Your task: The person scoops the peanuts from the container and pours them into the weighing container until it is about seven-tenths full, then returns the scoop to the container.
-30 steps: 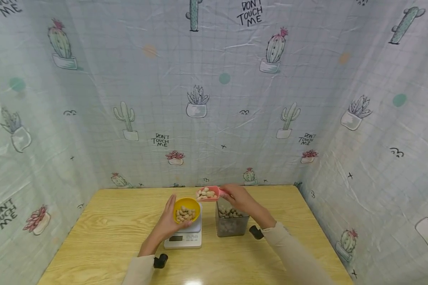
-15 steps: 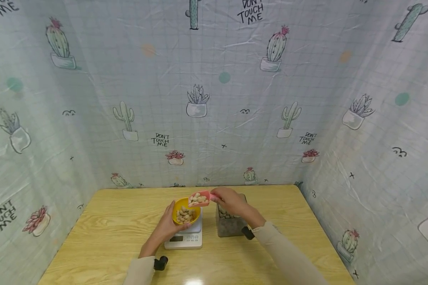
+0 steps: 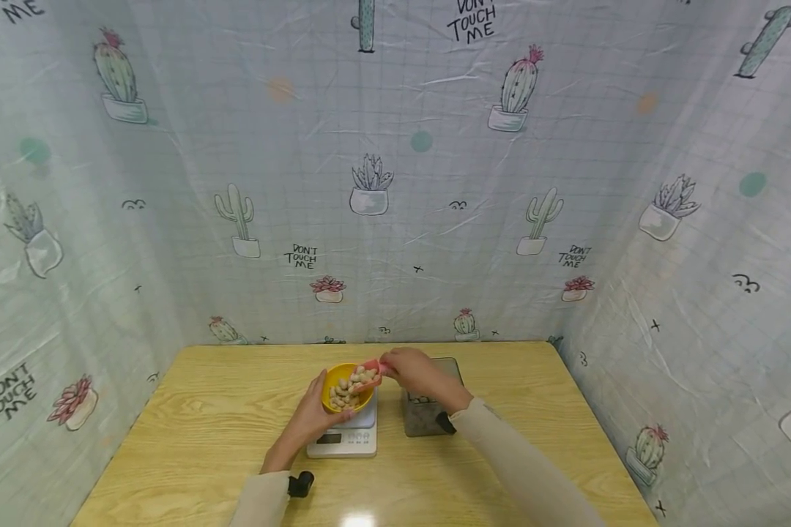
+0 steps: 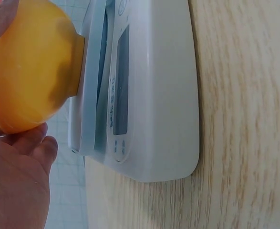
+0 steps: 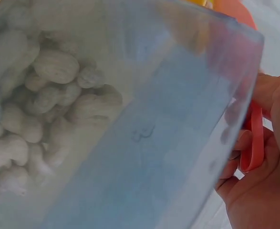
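Note:
My left hand (image 3: pixel 313 416) holds a yellow bowl (image 4: pixel 35 67) by its sides, thumb on one side and fingers on the other. Unshelled peanuts (image 3: pixel 340 397) lie inside it. The bowl's foot is on the pan of a white kitchen scale (image 3: pixel 343 443). My right hand (image 3: pixel 414 372) grips the handle of a pink scoop (image 5: pixel 257 138), which carries more peanuts (image 3: pixel 364 375). The scoop is tilted, its front lip down inside the bowl's right side. Below the right forearm stands a clear, greyish plastic container (image 5: pixel 154 138) with peanuts in it, partly hidden by the arm.
Everything stands on a wood-grain table (image 3: pixel 217 424). A cactus-print curtain (image 3: pixel 395 256) hangs behind the table and along both sides. Each wrist wears a small black camera (image 3: pixel 300 484).
My right hand has moved left with the scoop, from above the container to over the bowl, and the scoop has tipped downward. The left hand has stayed on the bowl.

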`<state>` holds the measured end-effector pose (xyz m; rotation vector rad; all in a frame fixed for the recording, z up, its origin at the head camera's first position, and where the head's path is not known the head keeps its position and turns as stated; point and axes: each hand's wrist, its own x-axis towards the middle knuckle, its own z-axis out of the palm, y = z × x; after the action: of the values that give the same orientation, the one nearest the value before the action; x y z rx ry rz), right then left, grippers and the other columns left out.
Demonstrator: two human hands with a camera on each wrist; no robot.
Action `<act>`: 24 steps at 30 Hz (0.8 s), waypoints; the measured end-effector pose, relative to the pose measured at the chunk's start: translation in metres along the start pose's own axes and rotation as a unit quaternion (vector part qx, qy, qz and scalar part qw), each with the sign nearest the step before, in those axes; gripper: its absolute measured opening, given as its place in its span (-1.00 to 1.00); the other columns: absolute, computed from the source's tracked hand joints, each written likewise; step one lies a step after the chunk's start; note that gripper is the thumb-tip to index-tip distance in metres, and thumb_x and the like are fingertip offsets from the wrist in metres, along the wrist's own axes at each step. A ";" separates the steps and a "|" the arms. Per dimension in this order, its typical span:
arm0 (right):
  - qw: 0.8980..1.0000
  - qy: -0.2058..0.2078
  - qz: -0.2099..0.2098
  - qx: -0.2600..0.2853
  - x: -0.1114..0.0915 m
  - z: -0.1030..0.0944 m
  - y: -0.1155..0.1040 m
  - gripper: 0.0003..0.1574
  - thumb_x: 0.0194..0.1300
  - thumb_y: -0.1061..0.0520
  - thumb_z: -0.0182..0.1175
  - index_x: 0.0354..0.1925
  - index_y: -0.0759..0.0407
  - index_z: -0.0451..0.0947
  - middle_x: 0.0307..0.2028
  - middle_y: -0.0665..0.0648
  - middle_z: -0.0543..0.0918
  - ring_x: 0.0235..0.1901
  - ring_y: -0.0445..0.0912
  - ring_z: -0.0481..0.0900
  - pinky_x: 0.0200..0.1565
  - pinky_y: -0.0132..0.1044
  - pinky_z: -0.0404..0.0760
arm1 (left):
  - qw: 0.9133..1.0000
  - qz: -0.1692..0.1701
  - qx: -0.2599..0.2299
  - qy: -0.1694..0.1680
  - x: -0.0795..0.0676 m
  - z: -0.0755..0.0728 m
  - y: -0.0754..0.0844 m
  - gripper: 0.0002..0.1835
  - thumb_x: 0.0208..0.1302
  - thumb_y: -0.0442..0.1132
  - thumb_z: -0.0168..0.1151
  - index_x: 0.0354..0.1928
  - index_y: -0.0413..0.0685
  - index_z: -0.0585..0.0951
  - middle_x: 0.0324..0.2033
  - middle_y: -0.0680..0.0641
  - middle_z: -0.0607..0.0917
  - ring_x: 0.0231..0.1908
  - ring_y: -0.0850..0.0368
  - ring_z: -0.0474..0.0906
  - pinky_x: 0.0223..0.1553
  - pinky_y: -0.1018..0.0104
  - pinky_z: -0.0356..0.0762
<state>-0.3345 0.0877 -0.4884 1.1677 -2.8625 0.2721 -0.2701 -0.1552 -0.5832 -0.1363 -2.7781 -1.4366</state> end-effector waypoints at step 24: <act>0.979 -0.064 -0.020 -0.193 0.026 -0.051 -0.032 -0.87 0.38 0.05 0.22 -0.18 -0.09 0.71 -0.26 -0.07 0.73 -0.27 -0.16 0.65 -0.20 -0.30 0.64 | 1.000 -0.001 -0.006 -0.001 -0.002 -0.002 -0.001 0.29 -0.03 0.17 0.52 0.54 -0.24 -0.06 0.48 -0.35 0.10 0.38 -0.35 0.24 0.29 -0.29 0.30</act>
<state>-0.3327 0.0562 -0.4306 1.1943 -2.8093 -0.3587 -0.2682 -0.1574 -0.5832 -0.1364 -2.7729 -1.4544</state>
